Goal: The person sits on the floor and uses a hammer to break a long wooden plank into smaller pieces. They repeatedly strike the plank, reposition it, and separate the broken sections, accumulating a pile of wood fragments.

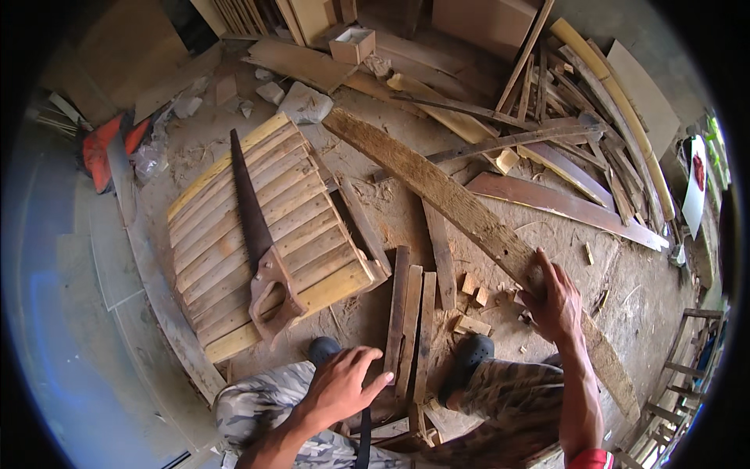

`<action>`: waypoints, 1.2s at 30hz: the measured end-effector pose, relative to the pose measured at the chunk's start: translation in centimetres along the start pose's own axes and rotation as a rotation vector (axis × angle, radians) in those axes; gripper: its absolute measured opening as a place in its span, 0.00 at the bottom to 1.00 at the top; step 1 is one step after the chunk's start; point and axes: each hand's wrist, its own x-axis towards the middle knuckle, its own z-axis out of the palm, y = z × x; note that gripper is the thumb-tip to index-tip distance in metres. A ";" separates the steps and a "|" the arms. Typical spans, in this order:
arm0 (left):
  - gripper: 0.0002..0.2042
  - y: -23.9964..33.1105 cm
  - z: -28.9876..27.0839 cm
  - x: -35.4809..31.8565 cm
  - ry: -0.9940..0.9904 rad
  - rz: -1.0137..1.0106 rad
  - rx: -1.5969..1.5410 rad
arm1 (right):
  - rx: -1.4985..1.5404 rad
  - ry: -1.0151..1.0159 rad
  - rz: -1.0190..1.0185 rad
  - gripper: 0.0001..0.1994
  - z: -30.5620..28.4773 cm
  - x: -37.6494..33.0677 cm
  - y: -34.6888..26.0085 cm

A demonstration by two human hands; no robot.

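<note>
My right hand (pixel 553 301) is closed round a long rough plank (pixel 445 199), which slants from the upper middle down to the lower right. Above my left knee, my left hand (pixel 344 383) is held with thumb and fingers apart, and nothing shows in it. A dark narrow strip (pixel 365 442) hangs just below that hand; what it is I cannot make out. Close to its fingertips stand several narrow wood strips (pixel 409 332) between my shoes. A handsaw (pixel 251 207) with a wooden handle lies on a slatted wooden panel (pixel 301 203) at left.
Small wood blocks (pixel 473 324) lie by my right shoe (pixel 469 356). Scrap boards (pixel 578 148) are heaped at the far right. A concrete block (pixel 305 103) and a small box (pixel 352 47) stand beyond the panel. A ladder-like wooden frame (pixel 678 391) is at lower right.
</note>
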 end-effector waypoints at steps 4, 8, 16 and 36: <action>0.19 2.0 -1.4 -0.7 0.095 0.094 -0.019 | -0.160 0.095 -0.054 0.41 0.0 -1.2 -1.2; 0.19 2.1 -1.8 -1.0 0.172 0.186 -0.034 | -0.114 0.154 -0.108 0.40 1.0 -0.7 -1.4; 0.19 3.9 -1.9 -0.4 0.232 0.267 0.043 | 0.052 0.161 -0.168 0.37 -2.9 5.1 -5.3; 0.26 3.3 -3.8 2.4 0.221 0.004 -0.262 | 0.631 -0.125 -0.222 0.36 1.5 6.6 -14.0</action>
